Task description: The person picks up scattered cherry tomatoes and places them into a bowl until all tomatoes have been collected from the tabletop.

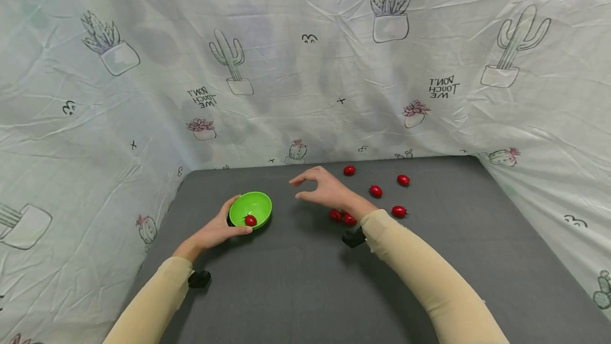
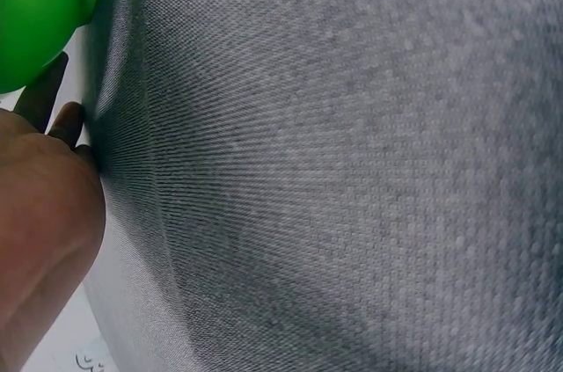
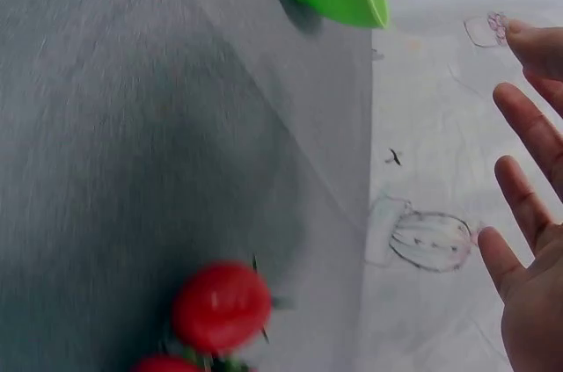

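Observation:
A green bowl [image 1: 261,207] stands on the left half of the grey table, with one small red cherry tomato [image 1: 250,220] inside. My left hand [image 1: 220,230] holds the bowl from its left side, thumb along the near rim; in the left wrist view the fingers reach beneath the green wall. To the right of the bowl, my right hand [image 1: 325,189] hovers over the table, thumb and fingers spread apart around nothing. Just below and behind that hand lie two cherry tomatoes [image 1: 335,215] close together, partly covered by the wrist. The right wrist view shows one tomato [image 3: 222,307] with green stem bits.
Several more cherry tomatoes lie scattered right of my right hand, among them one [image 1: 349,170] near the back edge and another [image 1: 399,211] nearer me. A white cloth [image 1: 267,121] printed with cactus drawings hangs behind and beside the grey table [image 1: 296,291].

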`<state>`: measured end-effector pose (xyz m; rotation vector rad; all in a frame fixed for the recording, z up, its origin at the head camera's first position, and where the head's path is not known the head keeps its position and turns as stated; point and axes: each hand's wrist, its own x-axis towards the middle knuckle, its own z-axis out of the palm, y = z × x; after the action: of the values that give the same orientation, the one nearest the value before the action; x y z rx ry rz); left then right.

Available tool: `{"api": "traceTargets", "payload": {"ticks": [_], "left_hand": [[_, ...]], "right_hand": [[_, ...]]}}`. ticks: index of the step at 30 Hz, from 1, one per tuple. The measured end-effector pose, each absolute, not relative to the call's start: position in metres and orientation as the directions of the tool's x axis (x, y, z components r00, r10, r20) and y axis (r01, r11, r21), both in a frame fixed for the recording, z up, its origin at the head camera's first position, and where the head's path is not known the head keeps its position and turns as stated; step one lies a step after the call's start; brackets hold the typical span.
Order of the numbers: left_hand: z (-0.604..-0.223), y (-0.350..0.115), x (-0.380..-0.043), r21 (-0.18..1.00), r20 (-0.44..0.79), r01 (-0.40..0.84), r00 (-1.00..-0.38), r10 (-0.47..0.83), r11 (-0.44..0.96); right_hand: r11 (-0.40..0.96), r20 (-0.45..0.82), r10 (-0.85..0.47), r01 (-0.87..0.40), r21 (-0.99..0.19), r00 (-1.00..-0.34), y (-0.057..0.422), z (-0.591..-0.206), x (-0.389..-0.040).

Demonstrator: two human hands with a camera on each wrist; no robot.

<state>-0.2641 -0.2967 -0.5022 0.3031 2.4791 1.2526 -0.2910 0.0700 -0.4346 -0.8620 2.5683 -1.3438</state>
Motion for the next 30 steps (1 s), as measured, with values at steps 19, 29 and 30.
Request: {"api": "traceTargets", "payload": {"ticks": [19,29,30], "left_hand": [[-0.502,-0.297,-0.262,0.814,-0.216,0.026,-0.915,0.342,0.581],[-0.497,-0.295,-0.265,0.804,-0.216,0.032,-0.915,0.342,0.594],[-0.496,-0.295,-0.265,0.803,-0.217,0.033,-0.913,0.344,0.595]], "right_hand": [[0.569,0.132,-0.401,-0.359,-0.74,-0.907,0.195,-0.42,-0.279],[0.66,0.087,-0.331,-0.296,-0.691,-0.94,0.25,-0.443,-0.265],[0.666,0.082,-0.321,-0.286,-0.689,-0.944,0.254,-0.445,-0.263]]}}
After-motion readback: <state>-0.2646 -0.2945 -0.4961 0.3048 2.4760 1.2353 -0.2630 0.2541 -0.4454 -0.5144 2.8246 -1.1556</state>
